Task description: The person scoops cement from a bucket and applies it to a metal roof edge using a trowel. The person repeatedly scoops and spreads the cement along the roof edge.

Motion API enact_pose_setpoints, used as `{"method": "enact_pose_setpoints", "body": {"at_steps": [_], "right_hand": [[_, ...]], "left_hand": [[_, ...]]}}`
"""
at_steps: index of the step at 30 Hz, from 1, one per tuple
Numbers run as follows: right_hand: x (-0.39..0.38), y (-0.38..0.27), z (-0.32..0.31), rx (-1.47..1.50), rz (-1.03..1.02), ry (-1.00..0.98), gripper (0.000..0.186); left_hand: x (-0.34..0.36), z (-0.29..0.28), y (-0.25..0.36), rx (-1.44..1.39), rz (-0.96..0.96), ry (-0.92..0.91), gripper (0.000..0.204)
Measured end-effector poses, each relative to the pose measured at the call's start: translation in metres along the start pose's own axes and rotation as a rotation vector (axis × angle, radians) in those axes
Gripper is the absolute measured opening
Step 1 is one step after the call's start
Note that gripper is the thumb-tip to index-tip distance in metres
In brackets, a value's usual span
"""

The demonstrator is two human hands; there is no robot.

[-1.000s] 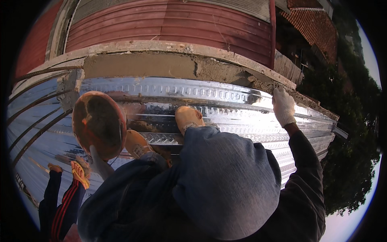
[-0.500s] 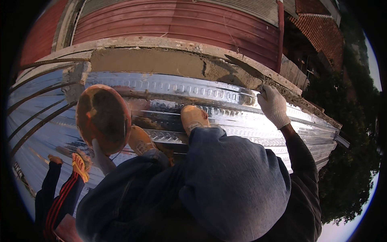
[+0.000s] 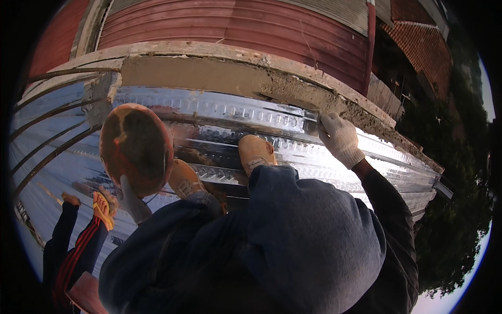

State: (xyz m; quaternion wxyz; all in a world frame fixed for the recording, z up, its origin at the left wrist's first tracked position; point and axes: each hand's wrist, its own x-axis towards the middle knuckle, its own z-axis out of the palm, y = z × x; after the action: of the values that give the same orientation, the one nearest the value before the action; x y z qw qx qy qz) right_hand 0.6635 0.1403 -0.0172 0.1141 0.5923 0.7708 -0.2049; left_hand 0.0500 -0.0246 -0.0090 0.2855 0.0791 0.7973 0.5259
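My right hand (image 3: 341, 138), in a pale knitted glove, is closed round a trowel's handle, which the fingers mostly hide. The dark trowel blade (image 3: 286, 103) points left and lies low along the near edge of the wet mortar strip (image 3: 198, 74). Mortar is smooth at the strip's left and rougher toward the right. On the left, my gloved left hand (image 3: 130, 201) grips the near rim of a round reddish mortar pan (image 3: 163, 170). The pan is tilted, with grey wet mortar inside; some of my fingers are out of sight behind its rim.
Under my tan boots (image 3: 256, 150) lies shiny ribbed metal decking (image 3: 230, 109). Bent rebar (image 3: 57, 107) sticks out at the left. Another person's sandalled foot (image 3: 103, 209) is at lower left. A red corrugated wall (image 3: 235, 26) rises beyond the ledge; the decking's edge is at right.
My right hand has moved left and slightly nearer, bringing the trowel blade down from above the rough mortar to the strip's near edge. My left hand still holds the pan.
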Motion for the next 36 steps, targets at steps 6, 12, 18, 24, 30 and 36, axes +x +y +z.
{"method": "enact_pose_setpoints", "body": {"at_steps": [6,12,18,24,30,36], "right_hand": [[-0.026,0.005,-0.011,-0.005,0.057,-0.102,0.02],[-0.028,0.023,-0.028,0.088,0.065,-0.134,0.023],[0.004,0.016,-0.042,0.165,0.007,-0.091,0.023],[0.041,0.009,-0.056,0.08,-0.096,-0.235,0.032],[0.047,0.005,-0.064,0.086,-0.059,-0.14,0.032],[0.044,0.002,-0.051,0.065,-0.081,-0.162,0.029]], "left_hand": [[-0.001,-0.003,0.001,-0.004,-0.023,-0.063,0.072],[0.001,-0.004,0.0,0.001,-0.008,-0.053,0.068],[-0.003,0.001,0.003,0.027,-0.012,-0.051,0.07],[0.001,-0.005,-0.001,0.044,0.025,-0.021,0.069],[-0.006,0.003,0.003,0.038,0.027,-0.014,0.07],[-0.001,-0.001,0.0,0.045,0.004,0.009,0.068]]}}
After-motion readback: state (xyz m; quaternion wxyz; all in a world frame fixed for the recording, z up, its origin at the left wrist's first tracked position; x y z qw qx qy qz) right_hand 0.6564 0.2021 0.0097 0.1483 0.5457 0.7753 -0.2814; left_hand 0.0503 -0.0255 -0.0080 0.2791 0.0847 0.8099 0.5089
